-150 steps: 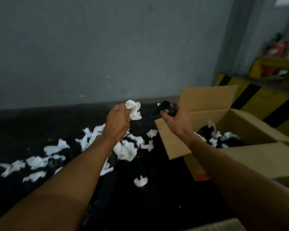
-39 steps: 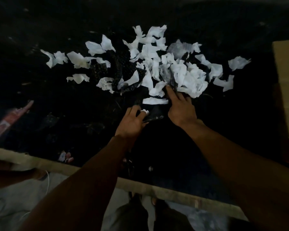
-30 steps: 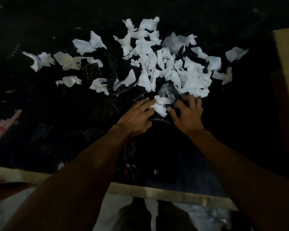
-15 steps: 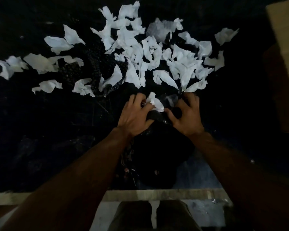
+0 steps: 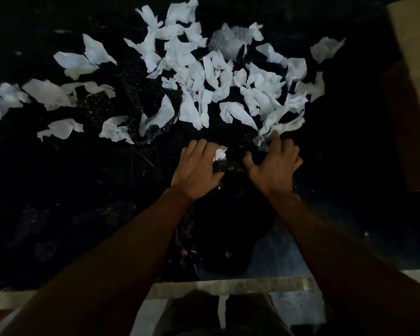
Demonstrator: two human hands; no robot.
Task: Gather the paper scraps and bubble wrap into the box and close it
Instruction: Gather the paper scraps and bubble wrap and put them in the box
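Observation:
Several torn white paper scraps lie spread over a dark surface, mixed with black bubble wrap. My left hand holds a small white scrap together with a dark crumpled piece of bubble wrap. My right hand rests beside it with fingers spread over the near edge of the pile, touching a shiny clear bit. The cardboard box shows only as a flap at the right edge; its inside is hidden.
A pale ledge runs along the near side of the dark surface. Below it are my legs. A dark bundle lies between my forearms. More scraps trail off to the far left.
My hands have drawn slightly apart at the pile's near edge. The right hand has slid right and spread its fingers, while the left still clutches the small scrap and dark wrap.

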